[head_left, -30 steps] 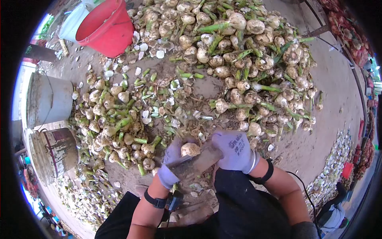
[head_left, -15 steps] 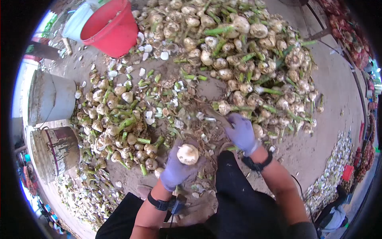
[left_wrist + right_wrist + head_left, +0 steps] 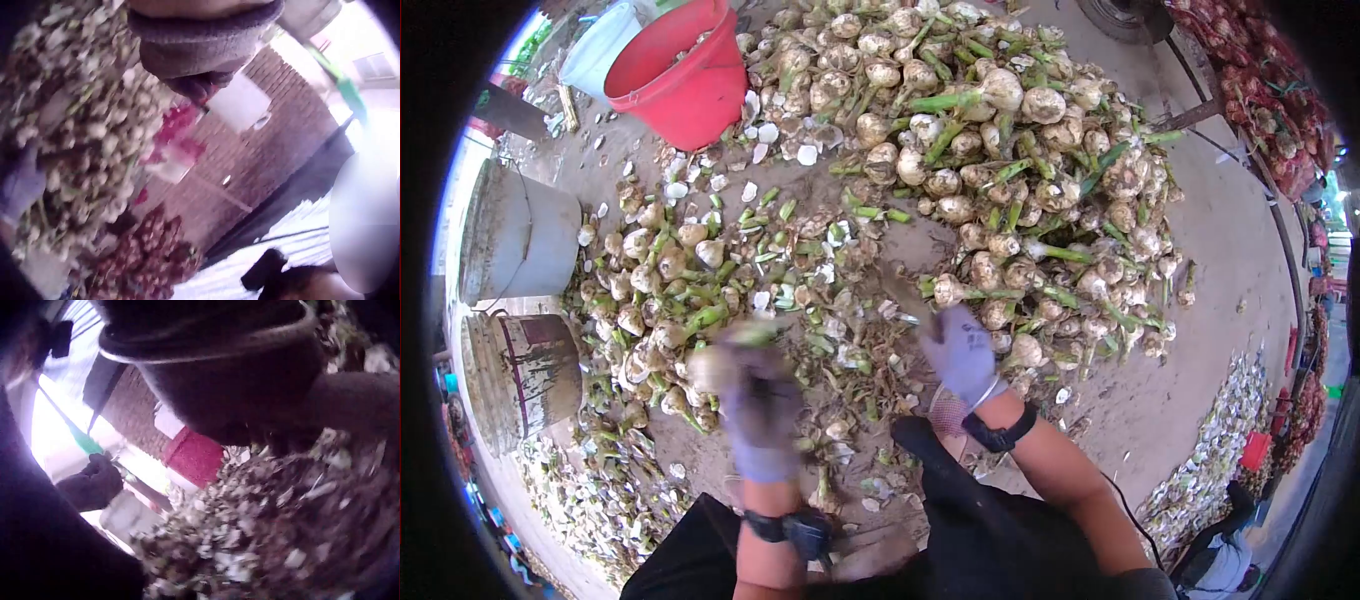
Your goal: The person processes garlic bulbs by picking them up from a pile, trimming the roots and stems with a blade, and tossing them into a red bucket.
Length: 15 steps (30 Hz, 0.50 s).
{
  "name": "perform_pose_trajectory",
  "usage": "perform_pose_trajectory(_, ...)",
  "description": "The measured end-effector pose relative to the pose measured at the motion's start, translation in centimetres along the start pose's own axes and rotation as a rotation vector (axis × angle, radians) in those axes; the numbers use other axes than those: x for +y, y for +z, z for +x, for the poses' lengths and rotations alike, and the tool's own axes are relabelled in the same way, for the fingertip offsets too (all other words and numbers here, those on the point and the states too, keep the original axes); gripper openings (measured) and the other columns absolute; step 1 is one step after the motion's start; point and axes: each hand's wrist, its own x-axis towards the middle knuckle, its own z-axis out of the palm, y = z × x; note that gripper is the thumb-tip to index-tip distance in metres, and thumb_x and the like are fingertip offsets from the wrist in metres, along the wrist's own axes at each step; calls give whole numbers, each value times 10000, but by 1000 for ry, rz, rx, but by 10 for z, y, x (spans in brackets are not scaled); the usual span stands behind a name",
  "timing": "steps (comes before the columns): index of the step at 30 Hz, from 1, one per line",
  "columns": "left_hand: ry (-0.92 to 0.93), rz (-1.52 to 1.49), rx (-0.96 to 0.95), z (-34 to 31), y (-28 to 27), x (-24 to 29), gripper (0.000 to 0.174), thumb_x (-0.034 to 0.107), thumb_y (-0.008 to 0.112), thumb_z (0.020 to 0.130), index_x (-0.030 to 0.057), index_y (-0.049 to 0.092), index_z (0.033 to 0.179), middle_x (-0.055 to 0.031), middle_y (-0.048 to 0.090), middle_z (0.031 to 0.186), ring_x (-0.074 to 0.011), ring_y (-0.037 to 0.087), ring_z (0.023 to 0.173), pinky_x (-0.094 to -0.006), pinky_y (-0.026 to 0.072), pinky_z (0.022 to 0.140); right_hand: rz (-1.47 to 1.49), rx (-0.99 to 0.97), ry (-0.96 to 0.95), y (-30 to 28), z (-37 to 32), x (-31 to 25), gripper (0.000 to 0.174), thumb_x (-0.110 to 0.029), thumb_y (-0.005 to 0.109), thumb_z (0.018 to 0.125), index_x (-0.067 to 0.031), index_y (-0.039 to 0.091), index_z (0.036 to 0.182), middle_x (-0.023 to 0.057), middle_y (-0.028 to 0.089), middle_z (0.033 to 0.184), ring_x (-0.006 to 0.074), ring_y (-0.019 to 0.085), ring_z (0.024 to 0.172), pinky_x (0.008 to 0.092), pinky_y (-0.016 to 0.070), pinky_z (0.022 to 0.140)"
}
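My left hand [image 3: 762, 410], in a pale purple glove, is blurred over the near edge of the left garlic pile [image 3: 670, 290]. At its fingers a whitish garlic bulb [image 3: 708, 369] shows with a smear of green stalk, equally blurred. My gloved right hand [image 3: 960, 357] grips a broad, dirt-coloured knife [image 3: 908, 298] whose blade points up and left over the scraps. The left wrist view catches the left glove [image 3: 197, 56] at the top, its fingertips mostly hidden. In the right wrist view the right hand [image 3: 231, 387] is dark and the knife does not show.
A larger heap of stalked garlic [image 3: 1040, 170] lies ahead on the right. Trimmed stalks and peelings [image 3: 810, 270] litter the ground between. A red bucket [image 3: 685, 85], a white bucket [image 3: 520, 235] and a dirty pail [image 3: 530, 375] stand at the left. Red net sacks [image 3: 1250, 100] line the right.
One second ago the blade was against a bulb in the left hand. The hands then parted, and the left has swung left over the pile. The right stays near the scraps with the knife.
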Motion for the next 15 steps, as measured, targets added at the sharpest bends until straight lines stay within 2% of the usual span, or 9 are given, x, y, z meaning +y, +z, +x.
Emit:
perform_pose_trajectory(1,223,91,16,10,-7,25,293,184,588,928,49,518,1179,-74,611,1058,-145,613,814,-266,535,744,-3,1,5,3,12,9,450,-377,588,839,39,626,1008,246,631,1060,345,646,931,398,510,838)
perform_pose_trajectory(3,199,120,89,17,-34,49,308,245,543,955,51,515,1192,-83,609,1081,-160,594,939,-290,508,803,-291,301,-127,3,31,24,476,-363,638,804,41,600,1052,216,651,1013,365,631,951,396,492,836)
perform_pose_trajectory(4,160,203,106,19,-28,40,312,253,547,954,49,516,1188,-88,602,1094,-169,580,990,-310,497,839,-294,313,-133,-3,39,21,476,-363,638,804,41,600,1052,216,651,1013,365,631,951,396,492,836)
perform_pose_trajectory(7,-90,746,60,9,-38,-29,438,175,607,904,22,461,1287,-104,537,1246,-193,510,1158,-358,429,975,-117,-242,133,-28,40,-10,631,-458,650,800,69,552,1133,230,624,1108,333,607,1044,391,476,901)
perform_pose_trajectory(8,-171,934,-16,2,-24,-50,524,147,639,872,15,424,1332,-109,502,1305,-204,488,1202,-369,404,1011,155,-252,113,-26,26,-14,620,-458,666,794,60,573,1121,227,631,1099,323,614,1036,388,479,887)
perform_pose_trajectory(9,-177,856,-79,-1,-23,-69,593,139,667,848,16,393,1359,-108,484,1330,-209,483,1216,-367,406,1013,423,-264,85,-22,10,-17,609,-458,682,788,52,594,1109,224,637,1091,312,620,1027,385,482,873)
perform_pose_trajectory(10,-182,774,-141,-3,-26,-80,664,131,695,824,17,362,1387,-108,467,1354,-214,478,1231,-365,408,1015,708,-443,81,-38,-3,-36,639,-469,710,773,28,585,1155,208,644,1087,289,627,1008,371,486,850)
perform_pose_trajectory(13,-305,1038,-60,-11,0,-69,699,138,740,786,21,375,1371,-110,505,1308,-223,528,1179,-366,441,991,936,-457,104,-59,-32,-47,551,-359,731,744,3,565,1125,176,629,1091,312,631,954,376,488,827)
perform_pose_trajectory(15,-253,880,-168,-15,14,-63,619,196,688,839,17,395,1354,-111,539,1264,-221,553,1149,-363,458,978,235,-100,-616,-67,-32,-30,483,-275,715,670,-22,552,1047,139,586,1087,319,610,901,384,478,798)
